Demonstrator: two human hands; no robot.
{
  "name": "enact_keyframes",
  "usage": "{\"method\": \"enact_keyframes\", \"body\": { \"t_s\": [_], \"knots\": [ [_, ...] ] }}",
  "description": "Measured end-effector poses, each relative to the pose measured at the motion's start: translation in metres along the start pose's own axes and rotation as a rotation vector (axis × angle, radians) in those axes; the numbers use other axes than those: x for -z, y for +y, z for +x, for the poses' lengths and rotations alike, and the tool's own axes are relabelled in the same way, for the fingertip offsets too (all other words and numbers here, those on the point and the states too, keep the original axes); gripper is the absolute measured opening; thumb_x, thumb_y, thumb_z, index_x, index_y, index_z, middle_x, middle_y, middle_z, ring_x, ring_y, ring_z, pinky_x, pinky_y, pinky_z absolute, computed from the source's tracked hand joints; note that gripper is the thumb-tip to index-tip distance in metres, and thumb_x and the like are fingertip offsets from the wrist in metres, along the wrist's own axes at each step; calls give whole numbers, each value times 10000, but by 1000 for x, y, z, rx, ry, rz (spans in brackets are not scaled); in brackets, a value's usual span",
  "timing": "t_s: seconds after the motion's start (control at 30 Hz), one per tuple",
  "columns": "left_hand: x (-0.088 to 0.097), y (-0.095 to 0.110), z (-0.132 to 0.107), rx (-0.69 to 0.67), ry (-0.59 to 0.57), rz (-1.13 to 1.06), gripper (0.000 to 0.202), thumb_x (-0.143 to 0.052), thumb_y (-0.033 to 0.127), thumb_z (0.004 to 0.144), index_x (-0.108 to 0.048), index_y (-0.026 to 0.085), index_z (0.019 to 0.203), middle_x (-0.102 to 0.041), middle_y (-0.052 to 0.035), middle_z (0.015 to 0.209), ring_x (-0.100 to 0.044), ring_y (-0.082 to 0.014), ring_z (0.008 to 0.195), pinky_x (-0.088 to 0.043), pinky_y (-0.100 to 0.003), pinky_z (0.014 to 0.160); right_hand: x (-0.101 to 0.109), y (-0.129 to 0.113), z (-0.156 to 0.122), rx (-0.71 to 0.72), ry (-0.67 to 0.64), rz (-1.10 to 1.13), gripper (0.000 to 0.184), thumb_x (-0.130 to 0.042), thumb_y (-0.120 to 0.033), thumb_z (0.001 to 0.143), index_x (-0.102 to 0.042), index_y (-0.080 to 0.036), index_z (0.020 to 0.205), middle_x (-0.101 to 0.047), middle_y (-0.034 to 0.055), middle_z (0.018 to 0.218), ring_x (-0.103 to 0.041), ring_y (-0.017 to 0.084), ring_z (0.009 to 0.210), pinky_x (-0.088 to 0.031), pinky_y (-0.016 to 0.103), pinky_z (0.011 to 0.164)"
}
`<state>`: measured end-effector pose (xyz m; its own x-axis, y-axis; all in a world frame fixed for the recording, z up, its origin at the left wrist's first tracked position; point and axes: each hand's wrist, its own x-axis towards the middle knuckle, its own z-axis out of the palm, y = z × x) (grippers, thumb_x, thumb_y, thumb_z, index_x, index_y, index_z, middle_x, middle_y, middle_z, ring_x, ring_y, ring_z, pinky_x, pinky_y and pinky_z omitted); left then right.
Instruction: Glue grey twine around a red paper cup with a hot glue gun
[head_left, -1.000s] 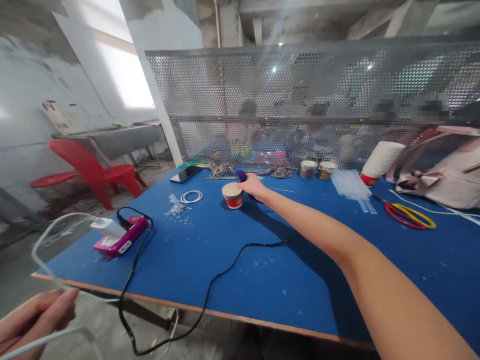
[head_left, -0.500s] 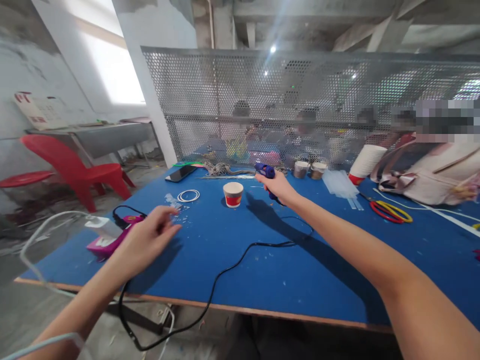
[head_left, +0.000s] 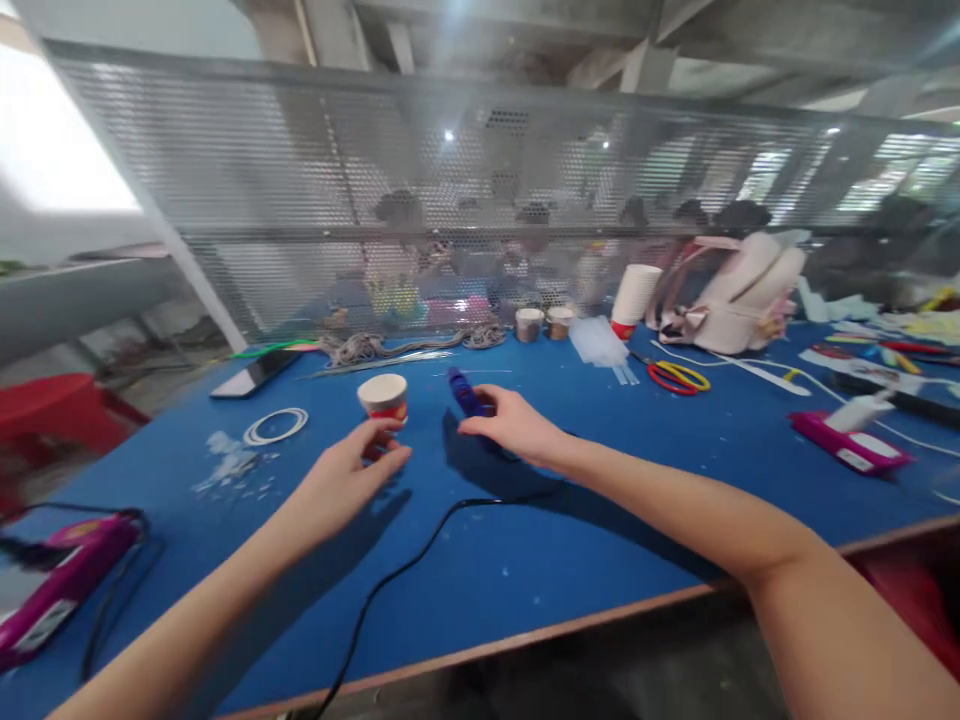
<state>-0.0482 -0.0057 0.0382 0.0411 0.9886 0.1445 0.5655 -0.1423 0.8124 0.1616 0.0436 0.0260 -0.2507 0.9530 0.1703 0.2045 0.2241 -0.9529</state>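
A blue hot glue gun (head_left: 466, 394) is low over the table, its lower part hidden. My right hand (head_left: 514, 425) is curled around it, with the thumb at its near side. Just left of the gun, a red and white paper cup (head_left: 385, 398) stands upright. My left hand (head_left: 364, 465) hangs in front of this cup, thumb and fingers apart, holding nothing. Whether a fingertip touches the cup I cannot tell. From the gun's side a black cord (head_left: 420, 545) curves toward the table's front edge.
On the left lie a white ring of cord (head_left: 276, 427), clear scraps (head_left: 229, 462), a phone (head_left: 256, 374) and a purple power strip (head_left: 71, 585). Along the back are grey twine (head_left: 360, 348), two tubs (head_left: 529, 324), stacked cups (head_left: 637, 295), scissors (head_left: 679, 378) and a pink bag (head_left: 739, 300).
The view has turned right. My right hand has brought the glue gun lower and nearer the cup. My left hand has moved from near the power strip to the front of the cup.
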Motion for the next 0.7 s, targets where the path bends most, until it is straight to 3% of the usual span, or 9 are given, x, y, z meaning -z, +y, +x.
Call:
{"method": "enact_keyframes", "body": {
  "t_s": [0.1,0.17,0.27,0.4,0.47,0.57,0.7],
  "knots": [
    [-41,8,7,162,-134,-450,444,-703,437,662,-661,181,1023,-700,-85,988,-656,-249,911,-549,-338,723,-9,3,-1,96,-75,-101,330,-701,-180,685,-628,-132,1003,-669,69,974,-616,178,850,-472,313,799],
    [-61,14,10,233,-180,-631,422,-732,385,658,-667,165,1012,-712,-92,988,-661,-250,928,-554,-336,752,-12,8,-1,200,-60,-214,359,-686,-155,705,-616,-121,1056,-643,98,1067,-605,197,945,-466,329,854],
    [-77,21,16,324,-100,-768,431,-760,292,628,-665,142,1021,-733,-91,928,-684,-245,856,-558,-321,717,-13,16,-1,280,-29,-337,391,-662,-142,734,-593,-126,1119,-621,105,1126,-581,215,1037,-450,351,912],
    [-79,23,23,303,59,-751,408,-791,286,575,-692,139,942,-741,-55,869,-678,-202,786,-546,-251,660,4,18,-1,454,-139,-401,399,-638,-204,784,-577,-158,1175,-595,105,1202,-541,224,1134,-445,341,937],
    [-75,22,24,331,101,-690,395,-808,312,548,-701,149,891,-740,-31,854,-662,-164,736,-538,-215,641,29,18,3,443,-127,-498,402,-634,-267,809,-583,-144,1189,-589,115,1227,-550,219,1131,-445,310,931],
    [-70,20,24,391,125,-640,413,-817,372,515,-699,163,852,-736,-8,818,-647,-145,661,-542,-211,612,92,27,12,174,35,-877,250,-545,-276,891,-643,-208,1112,-653,30,1123,-619,142,985,-445,234,884],
    [-66,15,27,460,160,-608,436,-816,378,466,-698,175,833,-742,-11,819,-633,-153,587,-566,-242,575,180,56,19,-104,229,-1081,204,-541,-153,871,-676,-139,1023,-660,125,1108,-608,242,1038,-435,311,878]
  ]
}}
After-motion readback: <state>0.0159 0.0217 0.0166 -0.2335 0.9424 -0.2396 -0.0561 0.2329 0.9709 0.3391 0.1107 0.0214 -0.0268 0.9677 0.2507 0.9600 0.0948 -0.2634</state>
